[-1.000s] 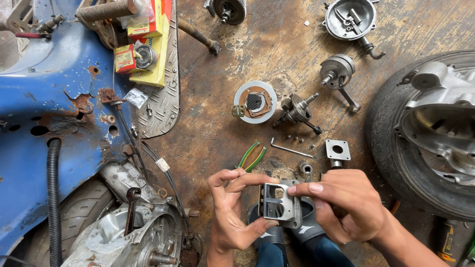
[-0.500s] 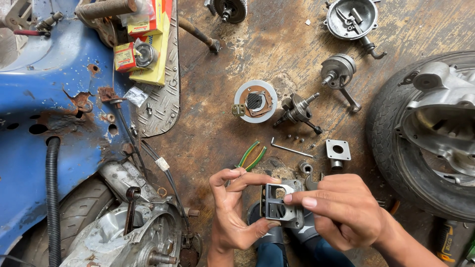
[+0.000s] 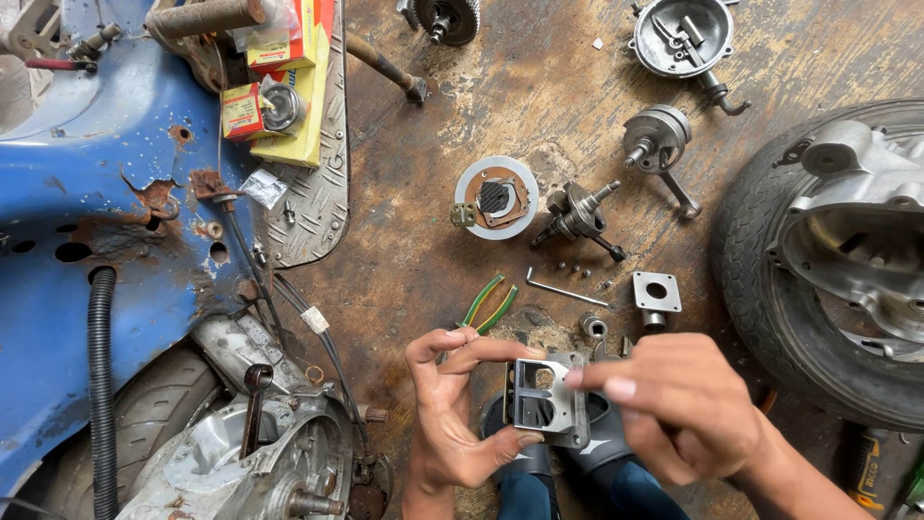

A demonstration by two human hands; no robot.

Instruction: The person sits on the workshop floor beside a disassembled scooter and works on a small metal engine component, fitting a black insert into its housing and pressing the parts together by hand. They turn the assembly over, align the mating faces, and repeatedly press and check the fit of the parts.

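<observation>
Fingers (image 3: pixel 481 351) of left hand (image 3: pixel 452 414) are clamping the grey metal block (image 3: pixel 544 397) by its left edge, thumb underneath. Right hand (image 3: pixel 679 409) is pinching the block's right side. Green-handled pliers (image 3: pixel 489 306) are lying just above the block, hex key (image 3: pixel 563 289) further up-right, tyre (image 3: pixel 770 279) well right.

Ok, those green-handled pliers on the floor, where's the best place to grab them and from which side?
Take the green-handled pliers by the two handles, coming from above and from the near side. They lie flat on the floor with the handles spread apart and bare, while the jaw end points toward the left hand, right beside its fingers.
</observation>
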